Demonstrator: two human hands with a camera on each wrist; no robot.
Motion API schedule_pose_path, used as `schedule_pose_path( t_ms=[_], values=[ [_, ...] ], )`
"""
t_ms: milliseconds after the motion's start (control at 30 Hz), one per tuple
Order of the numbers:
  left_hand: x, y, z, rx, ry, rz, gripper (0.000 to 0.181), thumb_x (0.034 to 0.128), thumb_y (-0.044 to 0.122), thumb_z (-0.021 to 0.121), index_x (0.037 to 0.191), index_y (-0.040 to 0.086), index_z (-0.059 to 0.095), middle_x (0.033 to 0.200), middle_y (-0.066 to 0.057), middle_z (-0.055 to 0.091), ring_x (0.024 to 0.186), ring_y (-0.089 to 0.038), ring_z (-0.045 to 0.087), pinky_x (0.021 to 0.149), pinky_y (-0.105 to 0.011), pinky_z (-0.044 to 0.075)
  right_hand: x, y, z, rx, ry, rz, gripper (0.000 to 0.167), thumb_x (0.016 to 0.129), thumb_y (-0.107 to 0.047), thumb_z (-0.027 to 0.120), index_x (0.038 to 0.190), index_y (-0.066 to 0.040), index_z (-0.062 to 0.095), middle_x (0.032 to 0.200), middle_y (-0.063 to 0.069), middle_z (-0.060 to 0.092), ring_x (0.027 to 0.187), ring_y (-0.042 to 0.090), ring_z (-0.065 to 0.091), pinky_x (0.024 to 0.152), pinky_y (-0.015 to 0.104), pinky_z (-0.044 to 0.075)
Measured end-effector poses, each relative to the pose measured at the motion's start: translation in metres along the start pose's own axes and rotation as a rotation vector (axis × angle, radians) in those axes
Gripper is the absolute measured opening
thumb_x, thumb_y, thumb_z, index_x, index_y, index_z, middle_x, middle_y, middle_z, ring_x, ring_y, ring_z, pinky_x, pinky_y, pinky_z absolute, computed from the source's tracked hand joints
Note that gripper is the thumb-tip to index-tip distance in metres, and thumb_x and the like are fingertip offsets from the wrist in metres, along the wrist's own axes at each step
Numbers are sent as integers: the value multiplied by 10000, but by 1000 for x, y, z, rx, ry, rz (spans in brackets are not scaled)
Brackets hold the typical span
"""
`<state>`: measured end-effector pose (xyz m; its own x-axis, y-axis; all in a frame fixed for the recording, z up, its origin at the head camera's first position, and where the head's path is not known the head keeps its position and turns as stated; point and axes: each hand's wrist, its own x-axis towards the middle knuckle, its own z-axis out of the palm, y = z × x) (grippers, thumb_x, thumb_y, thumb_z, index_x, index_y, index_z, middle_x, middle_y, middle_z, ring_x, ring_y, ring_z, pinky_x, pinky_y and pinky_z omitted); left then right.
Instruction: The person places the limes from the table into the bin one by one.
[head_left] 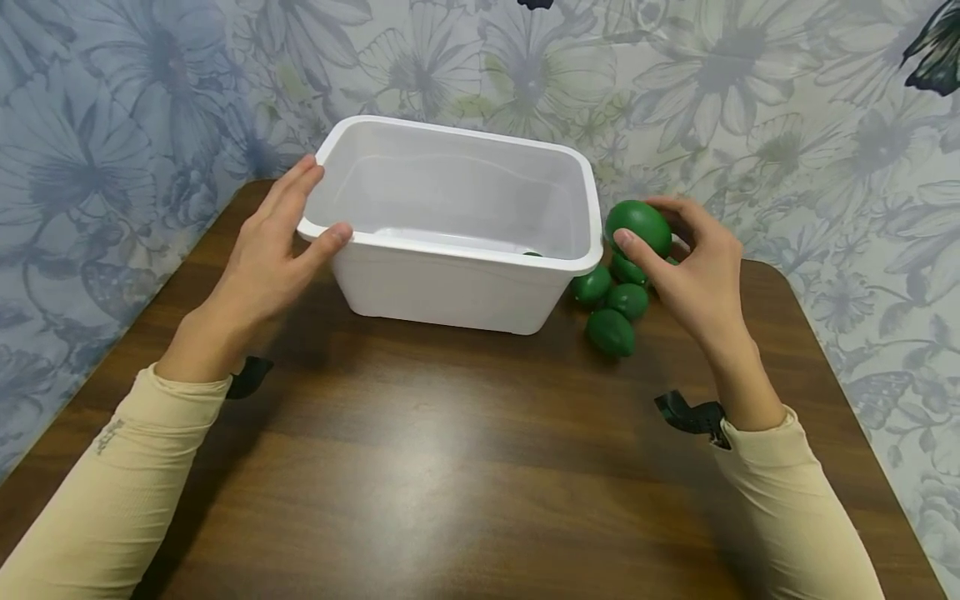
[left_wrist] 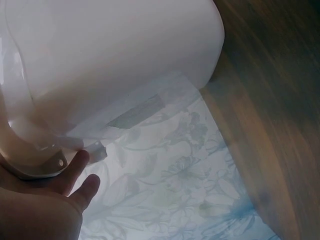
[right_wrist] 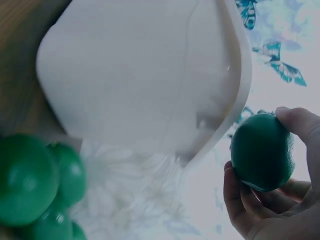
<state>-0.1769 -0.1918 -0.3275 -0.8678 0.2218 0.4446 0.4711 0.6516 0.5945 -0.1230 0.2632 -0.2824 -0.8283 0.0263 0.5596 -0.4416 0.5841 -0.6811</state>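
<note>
A white rectangular tub stands toward the back of the table. My left hand rests on its left rim, fingers along the side and thumb at the front corner; the left wrist view shows that hand by the rim. Just right of the tub, my right hand holds a green egg-shaped object between thumb and fingers, raised level with the rim. In the right wrist view the held green object is beside the tub wall. Inside the tub a sliver of green shows.
Several green egg-shaped objects lie on the brown table against the tub's right side, below my right hand. A patterned wall stands directly behind the tub and table. Dark straps hang at both wrists.
</note>
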Motion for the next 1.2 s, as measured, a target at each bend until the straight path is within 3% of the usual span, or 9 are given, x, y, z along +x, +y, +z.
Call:
schedule_pose_path(
  t_ms=[233, 533, 767, 933, 1067, 1200],
  values=[
    [0, -1, 0, 11, 6, 9, 780, 1022, 562, 614, 1664, 209, 348, 1746, 92, 239, 1596, -300, 287, 1261, -606, 248, 15, -7, 20, 43, -36, -50, 421, 909, -183, 839, 1299, -79, 719, 1221, 43, 737, 1080, 89, 698, 859, 170, 571],
    [0, 0, -2, 7, -14, 15, 813, 1021, 596, 598, 1675, 202, 317, 1749, 105, 210, 1607, -278, 259, 1265, -604, 238, 20, -9, 47, 75, -110, -115, 432, 906, -159, 845, 1310, -92, 707, 1194, 32, 746, 1032, 75, 690, 839, 199, 564],
    [0, 0, -1, 5, -1, 16, 817, 1016, 605, 598, 1672, 202, 326, 1747, 102, 221, 1602, -280, 272, 1265, -598, 244, 21, -10, 56, -8, -169, -175, 399, 910, -254, 845, 1272, -139, 723, 1120, -30, 763, 930, 64, 663, 787, 208, 501],
    [0, 1, -2, 6, 9, 17, 817, 1011, 611, 604, 1666, 199, 342, 1749, 76, 235, 1596, -295, 287, 1259, -607, 253, 21, -9, 60, -43, -217, -240, 281, 957, -230, 781, 1202, -96, 746, 1103, 0, 778, 961, 122, 689, 848, 253, 494],
    [0, 1, -1, 8, 10, 19, 816, 1010, 612, 606, 1663, 196, 348, 1748, 69, 241, 1595, -296, 290, 1259, -605, 255, 20, -6, 62, -57, -226, -269, 152, 1002, -171, 701, 1101, -90, 783, 1014, 6, 776, 937, 131, 677, 784, 279, 461],
    [1, 0, 0, 9, 9, 25, 810, 1012, 603, 611, 1663, 199, 349, 1745, 88, 239, 1594, -291, 292, 1259, -600, 257, 20, -5, 61, -78, -237, -276, 147, 1020, -170, 672, 1052, -106, 801, 950, -3, 764, 861, 101, 628, 673, 272, 389]
  ],
)
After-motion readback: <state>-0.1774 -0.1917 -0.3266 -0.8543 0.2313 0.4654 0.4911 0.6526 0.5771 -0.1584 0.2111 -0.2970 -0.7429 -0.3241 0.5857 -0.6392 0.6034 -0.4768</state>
